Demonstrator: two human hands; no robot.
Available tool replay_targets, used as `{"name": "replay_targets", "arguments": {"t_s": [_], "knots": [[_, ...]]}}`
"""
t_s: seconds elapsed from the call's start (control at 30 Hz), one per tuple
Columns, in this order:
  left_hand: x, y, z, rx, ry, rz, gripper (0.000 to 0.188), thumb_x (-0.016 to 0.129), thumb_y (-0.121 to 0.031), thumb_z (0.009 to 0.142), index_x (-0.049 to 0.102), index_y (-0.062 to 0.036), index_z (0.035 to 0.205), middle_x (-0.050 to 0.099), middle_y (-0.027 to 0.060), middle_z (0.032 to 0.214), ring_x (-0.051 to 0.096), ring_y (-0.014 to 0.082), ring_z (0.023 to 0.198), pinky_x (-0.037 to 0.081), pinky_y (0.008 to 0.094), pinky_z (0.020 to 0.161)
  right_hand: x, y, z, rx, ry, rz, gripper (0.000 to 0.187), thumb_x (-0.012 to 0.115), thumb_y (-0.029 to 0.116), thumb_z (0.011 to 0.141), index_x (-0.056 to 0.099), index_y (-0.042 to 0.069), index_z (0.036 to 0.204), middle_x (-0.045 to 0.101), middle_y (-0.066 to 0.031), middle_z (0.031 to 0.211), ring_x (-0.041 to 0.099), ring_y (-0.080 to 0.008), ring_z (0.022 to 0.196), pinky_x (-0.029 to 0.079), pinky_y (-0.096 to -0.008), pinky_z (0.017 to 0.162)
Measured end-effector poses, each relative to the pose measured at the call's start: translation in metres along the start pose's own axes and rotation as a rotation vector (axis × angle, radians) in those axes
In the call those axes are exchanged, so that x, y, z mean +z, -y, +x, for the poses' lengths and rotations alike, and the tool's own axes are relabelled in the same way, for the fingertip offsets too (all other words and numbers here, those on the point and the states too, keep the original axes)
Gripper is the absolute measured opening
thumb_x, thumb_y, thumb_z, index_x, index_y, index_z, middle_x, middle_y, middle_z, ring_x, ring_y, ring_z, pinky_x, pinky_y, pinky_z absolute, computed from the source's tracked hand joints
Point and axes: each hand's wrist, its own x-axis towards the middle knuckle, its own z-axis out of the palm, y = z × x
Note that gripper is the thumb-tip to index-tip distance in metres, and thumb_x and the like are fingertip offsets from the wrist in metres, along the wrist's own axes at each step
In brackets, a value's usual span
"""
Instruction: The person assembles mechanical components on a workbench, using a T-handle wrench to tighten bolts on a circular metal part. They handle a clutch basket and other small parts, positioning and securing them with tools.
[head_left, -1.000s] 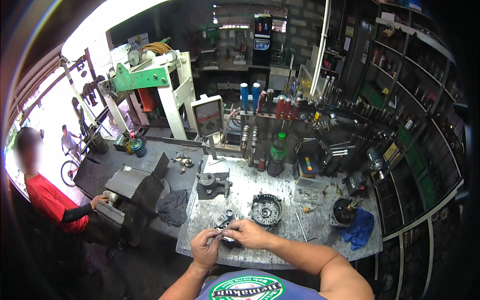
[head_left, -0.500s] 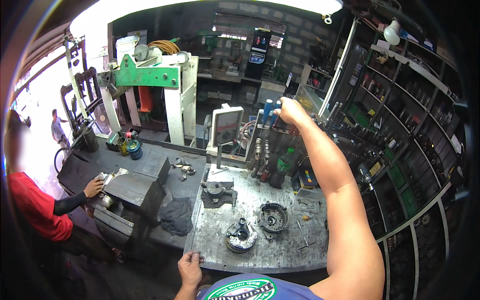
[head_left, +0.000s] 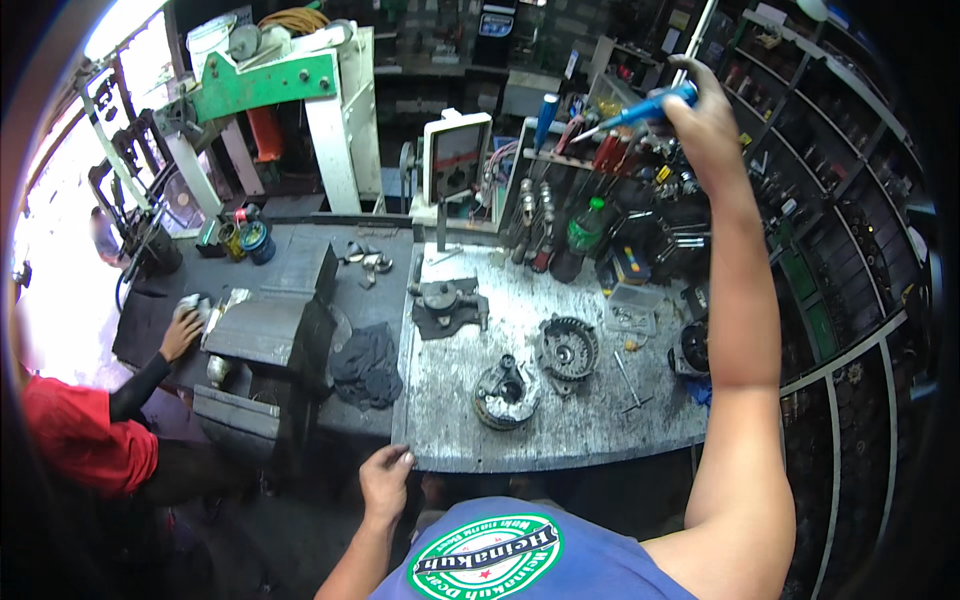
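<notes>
Raised above the far right of the bench, my right hand (head_left: 706,125) is closed round the blue handle of a screwdriver (head_left: 640,108), whose shaft points left. A second blue-handled screwdriver (head_left: 546,118) stands upright in the rack to its left. My left hand (head_left: 386,482) hangs at the bench's front edge with its fingers curled, and nothing shows in it. On the metal bench top (head_left: 450,420) lie a round alternator part (head_left: 506,393), a finned alternator housing (head_left: 568,350) and a T-handle tool (head_left: 630,383). A pump-like part (head_left: 443,300) rests on a dark cloth farther back.
A green bottle (head_left: 586,226) stands at the back beside a clear tray (head_left: 634,308). On the left, a person in a red shirt (head_left: 85,430) has a hand on the dark bench by a large vise (head_left: 265,330). A dark rag (head_left: 366,366) lies between. Shelves fill the right side.
My right hand has lifted the screwdriver out of the rack and moved right. The view has shifted, and my left hand stays by the bench edge.
</notes>
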Motion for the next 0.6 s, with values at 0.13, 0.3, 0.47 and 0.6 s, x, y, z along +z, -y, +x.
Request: {"name": "replay_targets", "arguments": {"t_s": [0.13,0.3,0.47,0.6], "knots": [[0.041,-0.008,0.001,-0.151,0.083,-0.372,0.035,0.071,-0.007,0.104,0.064,0.013,0.132,0.073,0.0181,0.116,0.075,0.0237,0.103,0.062,0.035,0.097,-0.001,0.03,-0.178,0.289,0.326,0.663,0.042,0.079,0.008,0.086,0.057,0.004,0.121,0.073,-0.0086,0.107,0.071,-0.0165,0.101,0.061,-0.0349,0.088],[0.104,-0.014,-0.017,-0.181,0.282,-0.642,0.018,0.068,-0.008,0.107,0.067,0.0014,0.123,0.076,0.016,0.11,0.078,0.0265,0.098,0.066,0.0422,0.095,0.016,0.027,-0.362,0.916,0.456,0.94,0.047,0.08,0.007,0.094,0.048,0.002,0.128,0.071,-0.0161,0.117,0.071,-0.0181,0.101,0.062,-0.0366,0.092],[0.159,-0.005,-0.045,-0.32,0.305,-0.573,0.018,0.071,-0.009,0.106,0.068,-0.0011,0.122,0.076,0.014,0.11,0.079,0.027,0.098,0.066,0.0424,0.092,-0.026,-0.019,-0.447,1.017,0.246,1.051,0.044,0.077,0.005,0.095,0.047,0.001,0.127,0.071,-0.0177,0.115,0.073,-0.0202,0.1,0.065,-0.0382,0.09],[0.197,0.007,-0.067,-0.343,0.247,-0.536,0.021,0.073,-0.011,0.104,0.067,-0.0022,0.123,0.075,0.0144,0.107,0.077,0.0278,0.098,0.065,0.0436,0.092,-0.062,-0.049,-0.479,0.994,0.176,0.986,0.04,0.074,0.002,0.096,0.047,0.001,0.125,0.072,-0.0155,0.113,0.074,-0.0186,0.096,0.065,-0.0367,0.088]]}}
